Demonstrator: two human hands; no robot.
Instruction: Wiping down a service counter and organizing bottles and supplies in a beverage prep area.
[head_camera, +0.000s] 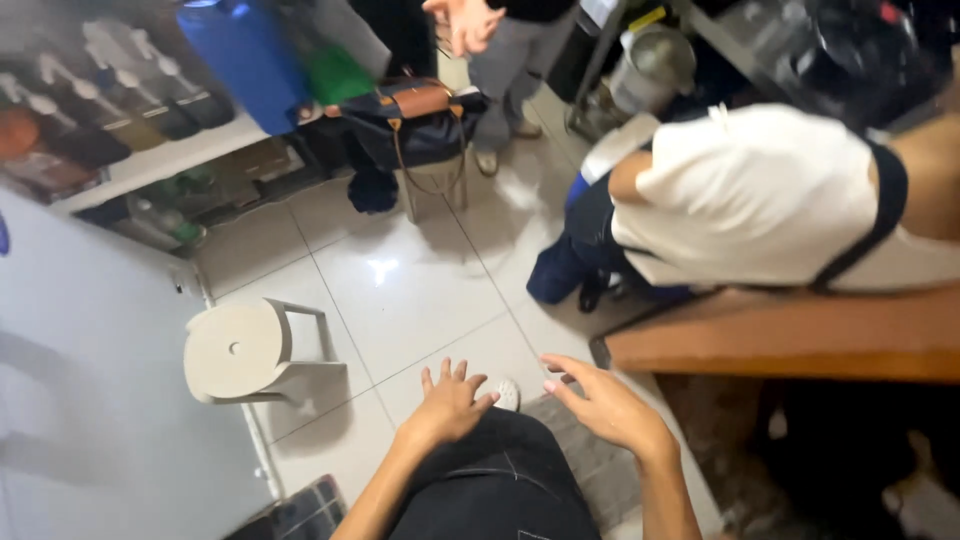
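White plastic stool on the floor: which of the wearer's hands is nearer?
Left. The left hand rests open on the dark-trousered knee, just right of the white stool in the picture. The right hand hovers open farther right, nearer the wooden table.

A white plastic stool (245, 350) lies tipped on the glossy white tiled floor (420, 290). A dark bag with tan straps (415, 120) rests on another stool. A blue jug (245, 55) stands on the shelf's edge beside bottles (110, 100). A wooden bench (790, 335) crosses the right.
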